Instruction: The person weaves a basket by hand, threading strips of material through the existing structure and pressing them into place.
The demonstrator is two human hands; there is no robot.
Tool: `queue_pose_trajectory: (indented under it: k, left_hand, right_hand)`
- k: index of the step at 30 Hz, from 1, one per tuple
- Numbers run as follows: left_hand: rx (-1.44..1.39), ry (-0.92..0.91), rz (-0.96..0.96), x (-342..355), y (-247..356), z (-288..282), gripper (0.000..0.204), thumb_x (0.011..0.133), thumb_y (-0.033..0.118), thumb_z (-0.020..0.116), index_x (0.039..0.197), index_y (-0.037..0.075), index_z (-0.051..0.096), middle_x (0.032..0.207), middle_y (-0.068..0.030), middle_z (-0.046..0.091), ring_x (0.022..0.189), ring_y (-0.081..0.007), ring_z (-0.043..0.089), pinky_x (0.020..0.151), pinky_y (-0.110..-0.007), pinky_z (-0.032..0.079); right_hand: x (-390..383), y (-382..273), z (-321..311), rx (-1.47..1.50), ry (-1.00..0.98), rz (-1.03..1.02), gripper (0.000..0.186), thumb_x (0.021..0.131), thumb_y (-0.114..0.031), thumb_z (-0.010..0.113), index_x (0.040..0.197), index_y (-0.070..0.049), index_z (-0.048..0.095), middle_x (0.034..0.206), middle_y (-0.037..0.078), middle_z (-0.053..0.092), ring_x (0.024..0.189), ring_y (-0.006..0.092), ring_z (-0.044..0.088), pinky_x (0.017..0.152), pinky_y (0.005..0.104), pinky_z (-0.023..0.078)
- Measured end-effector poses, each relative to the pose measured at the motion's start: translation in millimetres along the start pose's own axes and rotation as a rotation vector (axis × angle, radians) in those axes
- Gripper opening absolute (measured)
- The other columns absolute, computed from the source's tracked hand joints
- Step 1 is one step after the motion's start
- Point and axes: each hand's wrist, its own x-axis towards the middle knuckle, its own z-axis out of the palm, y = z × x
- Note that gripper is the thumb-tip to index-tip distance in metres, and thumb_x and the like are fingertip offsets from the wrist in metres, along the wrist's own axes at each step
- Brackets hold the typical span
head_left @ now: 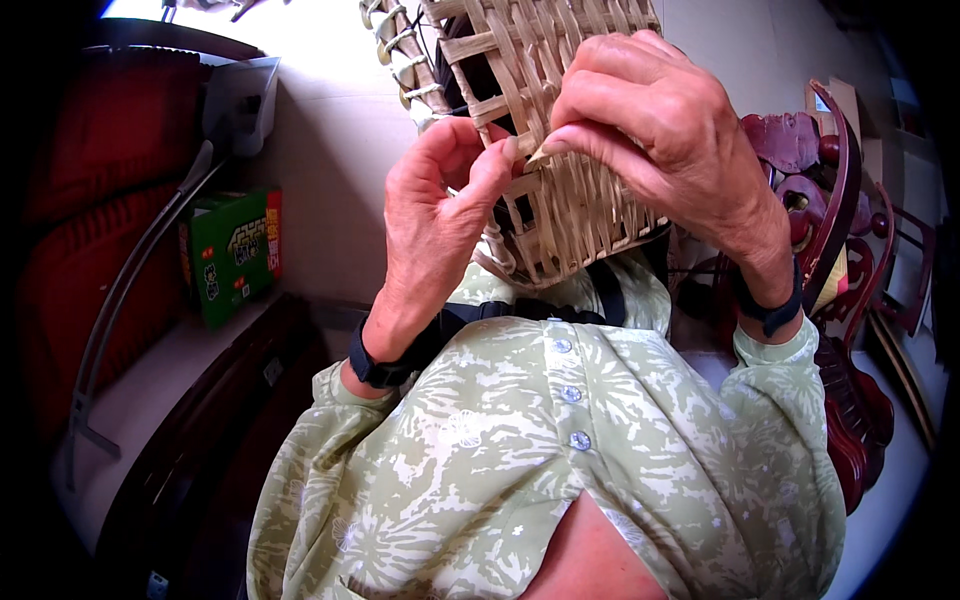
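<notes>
A tan woven panel (590, 225) of flat plant-fibre strips rests over my lap, dense on the right and with open gaps along its left side. My left hand (437, 195) is at the left edge of the weave, thumb and index finger pinched on a crosswise strip. From the right, my right hand (665, 125) reaches over the panel, its fingertips closed on the pointed end of a fibre strip (540, 155). The two sets of fingertips nearly meet. A pale cord wraps the thick rim (405, 65) at the panel's upper left.
To the left stand a green box (232, 255), a grey curved metal stand (140, 245) and red padded seats (110, 130). Dark polished wood (215, 440) lies beside my left arm. Carved reddish wooden furniture (835, 230) is close by my right arm.
</notes>
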Motion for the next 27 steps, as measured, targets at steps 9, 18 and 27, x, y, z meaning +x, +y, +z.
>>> queue_pose_trajectory:
  k: [9,18,27]
  left_hand:
    - [0.06,0.016,0.012,4.2,13.4,-0.1,0.016,0.093,0.011,0.066,0.101,-0.002,0.06,0.086,-0.0035,0.065,0.066,-0.0067,0.061,0.057,-0.02,0.051]
    - [-0.041,0.019,0.072,8.6,10.4,-9.5,0.022,0.093,0.01,0.065,0.109,-0.004,0.059,0.091,-0.0072,0.063,0.067,-0.0127,0.066,0.055,-0.024,0.057]
    - [0.337,-0.047,0.159,25.7,15.8,-28.7,0.028,0.084,0.013,0.072,0.106,-0.002,0.063,0.09,-0.0041,0.056,0.073,-0.0094,0.058,0.059,-0.023,0.049]
  right_hand:
    - [10.4,-13.0,-22.6,0.882,-0.386,0.821,0.018,0.09,-0.021,0.071,0.084,-0.004,0.067,0.064,-0.007,0.056,0.052,-0.0003,0.045,0.046,0.0188,0.033]
    - [16.4,-12.8,19.2,0.333,-0.132,0.689,0.018,0.089,-0.014,0.063,0.078,0.0,0.063,0.059,0.0,0.059,0.053,0.004,0.052,0.049,0.0216,0.04]
    - [29.5,-26.4,4.0,0.159,-0.281,0.695,0.02,0.076,-0.017,0.063,0.07,0.002,0.063,0.068,0.02,0.064,0.066,0.0338,0.067,0.065,0.0397,0.053]
